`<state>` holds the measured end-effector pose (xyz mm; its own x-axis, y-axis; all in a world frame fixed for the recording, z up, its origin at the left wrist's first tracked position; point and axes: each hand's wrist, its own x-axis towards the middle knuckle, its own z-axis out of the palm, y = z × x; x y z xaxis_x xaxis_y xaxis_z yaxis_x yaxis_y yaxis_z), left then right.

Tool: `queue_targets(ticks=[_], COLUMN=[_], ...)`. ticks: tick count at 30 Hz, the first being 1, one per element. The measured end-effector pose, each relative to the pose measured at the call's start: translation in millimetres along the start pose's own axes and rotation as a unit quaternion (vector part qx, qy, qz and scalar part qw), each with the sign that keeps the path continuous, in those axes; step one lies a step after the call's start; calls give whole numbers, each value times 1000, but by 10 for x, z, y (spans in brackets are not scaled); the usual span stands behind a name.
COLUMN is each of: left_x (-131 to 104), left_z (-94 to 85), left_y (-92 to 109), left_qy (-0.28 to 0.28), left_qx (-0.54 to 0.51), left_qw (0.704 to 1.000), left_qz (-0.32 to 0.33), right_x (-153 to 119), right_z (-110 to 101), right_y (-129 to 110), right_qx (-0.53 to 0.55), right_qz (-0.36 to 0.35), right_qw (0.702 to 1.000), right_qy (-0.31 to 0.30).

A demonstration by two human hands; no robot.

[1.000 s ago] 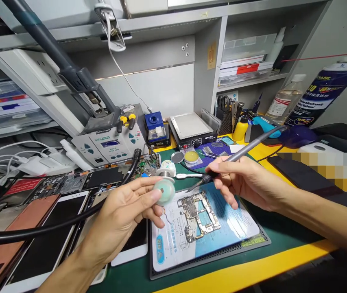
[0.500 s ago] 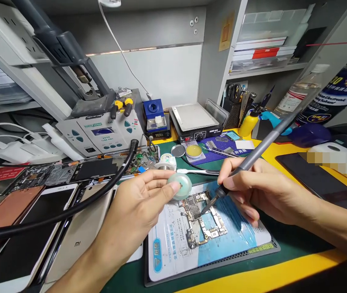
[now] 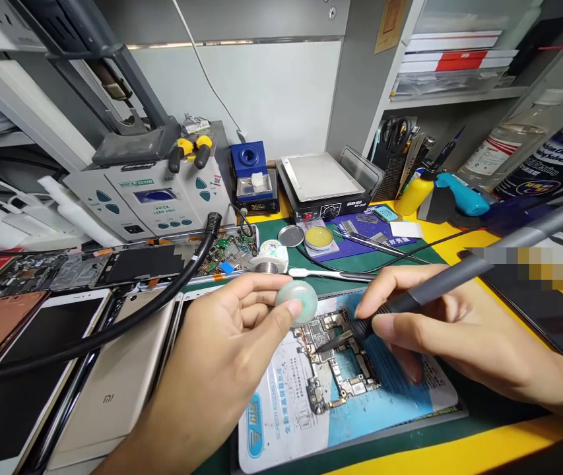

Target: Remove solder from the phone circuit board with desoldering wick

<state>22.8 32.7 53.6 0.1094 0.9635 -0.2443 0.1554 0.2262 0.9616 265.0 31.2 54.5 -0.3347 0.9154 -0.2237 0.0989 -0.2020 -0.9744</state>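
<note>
My left hand [image 3: 231, 356] pinches a small translucent pale-green spool [image 3: 297, 302] between thumb and fingers, just above the phone circuit board's upper left part. The board [image 3: 345, 386] lies on a blue and white printed mat [image 3: 301, 442]. In my right hand [image 3: 454, 323] is a soldering iron [image 3: 449, 280], gripped like a pen with its dark handle slanting up to the right. Its tip points down-left at the chips on the board's upper left; whether it touches them I cannot tell. Any braid or wire leaving the spool is too fine to make out.
Behind the board stand a solder reel [image 3: 268, 257], a white-handled brush [image 3: 311, 272], an open yellow paste tin [image 3: 319, 237] and tweezers [image 3: 385, 245]. A thick black hose [image 3: 162, 310] crosses several phones on the left. A hot-air station [image 3: 152, 198] and a heating plate [image 3: 321, 178] stand at the back.
The view has shifted closer and slightly downward. The iron's tip has moved left and a little down across the board, its handle now lying flatter. My left hand still holds the spool.
</note>
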Motion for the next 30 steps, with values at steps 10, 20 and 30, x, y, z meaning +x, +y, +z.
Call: queue_targets(ticks=[10,20,30], left_x=[-8,-4,-5], left_z=[13,78,89], left_y=[-28,19,5], left_qy=[-14,-2,-5], left_qx=[46,22,21], left_qw=[999,1000,999], left_qz=[-1,8,26], right_x=[9,2,-18], right_z=[34,36,6], right_y=[-11,6,57], right_qx=[-37,-30,-22], right_qz=[13,1,-13], right_qw=[999,1000,1000], right_qy=[0,7,0])
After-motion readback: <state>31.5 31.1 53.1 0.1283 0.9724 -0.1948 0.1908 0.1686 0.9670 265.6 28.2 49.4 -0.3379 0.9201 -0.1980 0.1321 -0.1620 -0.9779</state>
